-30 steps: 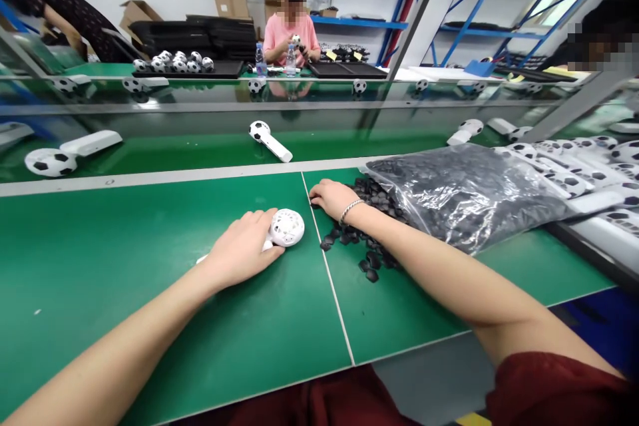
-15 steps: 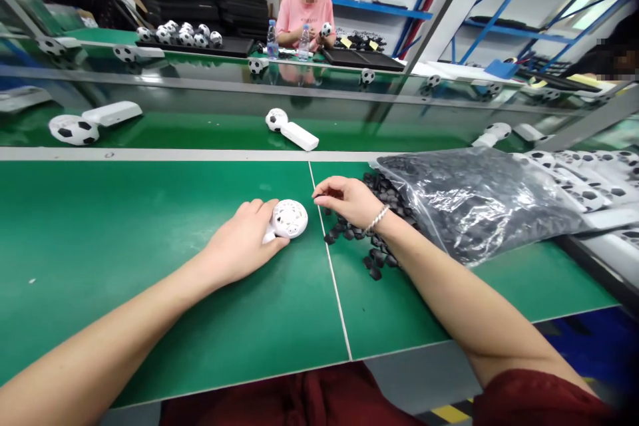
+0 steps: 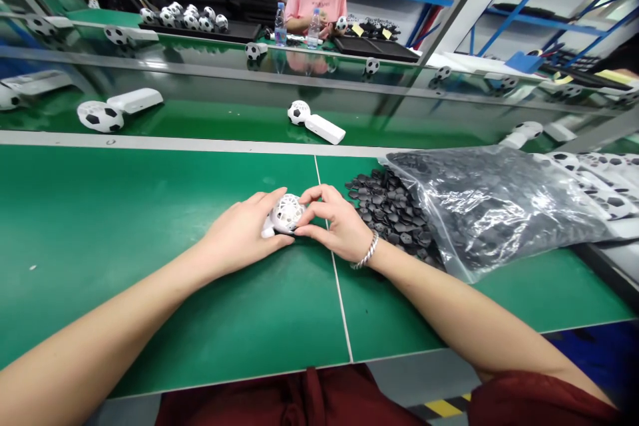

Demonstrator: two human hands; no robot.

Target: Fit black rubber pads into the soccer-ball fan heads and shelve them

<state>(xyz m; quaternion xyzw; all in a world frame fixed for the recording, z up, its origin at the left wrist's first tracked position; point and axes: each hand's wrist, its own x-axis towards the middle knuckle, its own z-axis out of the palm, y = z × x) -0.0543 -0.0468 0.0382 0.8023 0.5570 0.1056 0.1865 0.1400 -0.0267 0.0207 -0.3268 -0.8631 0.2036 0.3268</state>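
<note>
Gripped by the left hand (image 3: pixel 244 233), a white openwork ball (image 3: pixel 289 209) is held over the table (image 3: pixel 200 326) near black pieces (image 3: pixel 392 210). It is touched by the right hand (image 3: pixel 338 225); anything pinched there cannot be told. Fitting seems in hand; steady pressing is called for.

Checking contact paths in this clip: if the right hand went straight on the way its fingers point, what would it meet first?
The right hand would first meet the white openwork ball held by the left hand; it seems to touch the ball's side, though depth there is unclear.
</note>
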